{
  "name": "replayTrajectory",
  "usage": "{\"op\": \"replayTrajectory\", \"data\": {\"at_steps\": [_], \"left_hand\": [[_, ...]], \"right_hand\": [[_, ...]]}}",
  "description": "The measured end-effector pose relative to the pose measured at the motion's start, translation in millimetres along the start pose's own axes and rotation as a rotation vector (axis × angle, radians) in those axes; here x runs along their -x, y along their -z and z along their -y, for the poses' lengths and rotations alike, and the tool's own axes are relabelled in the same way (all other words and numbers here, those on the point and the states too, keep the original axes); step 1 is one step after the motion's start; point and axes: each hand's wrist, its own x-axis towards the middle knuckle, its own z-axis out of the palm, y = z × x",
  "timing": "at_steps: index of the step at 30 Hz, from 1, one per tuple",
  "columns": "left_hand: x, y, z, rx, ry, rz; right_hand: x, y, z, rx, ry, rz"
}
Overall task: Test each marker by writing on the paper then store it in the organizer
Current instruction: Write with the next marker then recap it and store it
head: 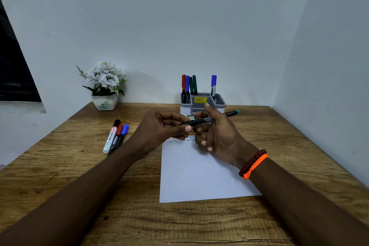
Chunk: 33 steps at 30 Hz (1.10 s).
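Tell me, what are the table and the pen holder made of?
The table looks like wood or a wood-look laminate: brown, with grain lines and knots, matte. The pen holder looks like smooth plastic, white outside and grey inside, with moulded compartments, though I can't be sure.

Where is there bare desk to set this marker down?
Bare wood lies right of the white paper sheet, and left of it nearer than the three loose markers. Crowded: around the grey organizer and both hands.

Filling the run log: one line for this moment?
both hands hold marker above paper | three markers left | organizer holds five
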Motion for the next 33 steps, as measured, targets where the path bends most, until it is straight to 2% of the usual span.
{"op": "replayTrajectory", "data": {"at_steps": [14, 17, 22, 25, 27, 30, 33], "left_hand": [[4, -5, 2, 0.022, -0.038, -0.01], [-1, 0, 1, 0.054, -0.054, -0.021], [-7, 12, 3, 0.103, -0.013, -0.002], [-7, 20, -1, 0.154, -0.006, -0.019], [-8, 24, -2, 0.194, -0.005, -0.006], [-9, 26, -1, 0.229, 0.001, 0.01], [-9, 25, 0, 0.229, 0.018, 0.006]], "right_hand": [[0, 2, -4, -0.056, -0.016, 0.144], [1, 0, 2, -0.02, 0.021, 0.112], [3, 4, 18, 0.016, 0.194, -0.018], [8, 19, 34, -0.038, 0.237, 0.002], [12, 27, 42, 0.074, 0.259, 0.046], [17, 24, 39, 0.381, 0.316, 0.161], [19, 15, 31, 0.49, 0.287, 0.207]]}}
